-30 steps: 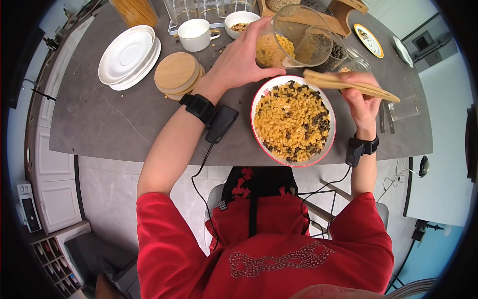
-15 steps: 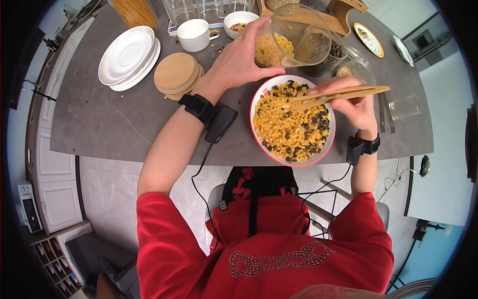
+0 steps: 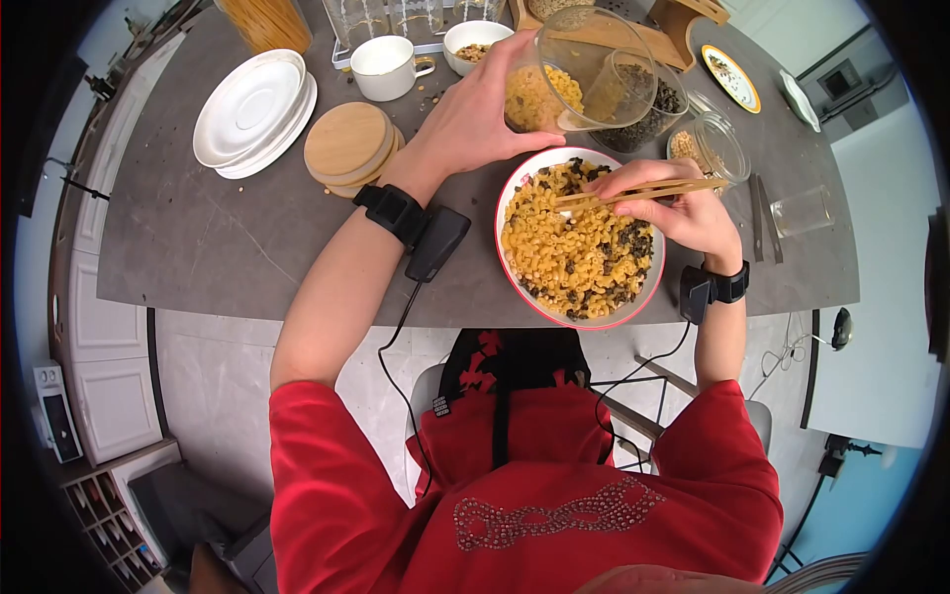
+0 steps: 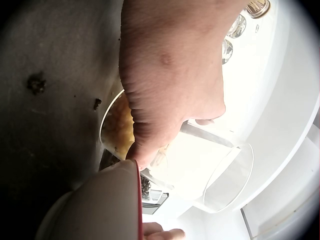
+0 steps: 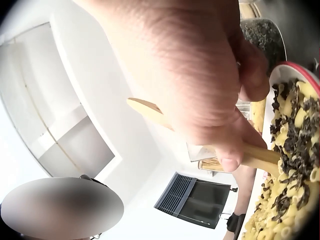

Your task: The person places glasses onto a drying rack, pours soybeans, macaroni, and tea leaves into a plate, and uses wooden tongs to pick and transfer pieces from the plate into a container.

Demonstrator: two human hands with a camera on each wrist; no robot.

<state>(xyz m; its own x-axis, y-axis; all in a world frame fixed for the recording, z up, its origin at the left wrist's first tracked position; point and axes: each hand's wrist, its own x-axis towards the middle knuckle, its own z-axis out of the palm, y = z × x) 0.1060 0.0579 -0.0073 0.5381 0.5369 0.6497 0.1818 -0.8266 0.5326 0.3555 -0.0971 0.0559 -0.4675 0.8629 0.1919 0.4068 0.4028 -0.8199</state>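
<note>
A red-rimmed white bowl (image 3: 579,247) holds yellow macaroni mixed with dark bits. The left hand (image 3: 473,121) grips a clear glass container (image 3: 594,74) with yellow pasta in its lower part, just beyond the bowl's far rim. Wooden tongs (image 3: 653,190) are pinched in the right hand (image 3: 688,210), over the bowl's right side. In the right wrist view the tips of the tongs (image 5: 260,159) touch the pasta. The left wrist view shows the left thumb next to the bowl's rim (image 4: 139,200).
Stacked white saucers (image 3: 247,109), wooden coasters (image 3: 346,144) and a white cup (image 3: 384,67) stand to the left. Behind the bowl is a jar of dark bits (image 3: 653,119). On the right lie an open glass jar (image 3: 714,148), metal utensils (image 3: 764,223) and a small glass (image 3: 804,213).
The right hand has moved left and down, bringing the tongs from above the bowl's upper right edge to the pasta. The left hand and glass container have hardly moved.
</note>
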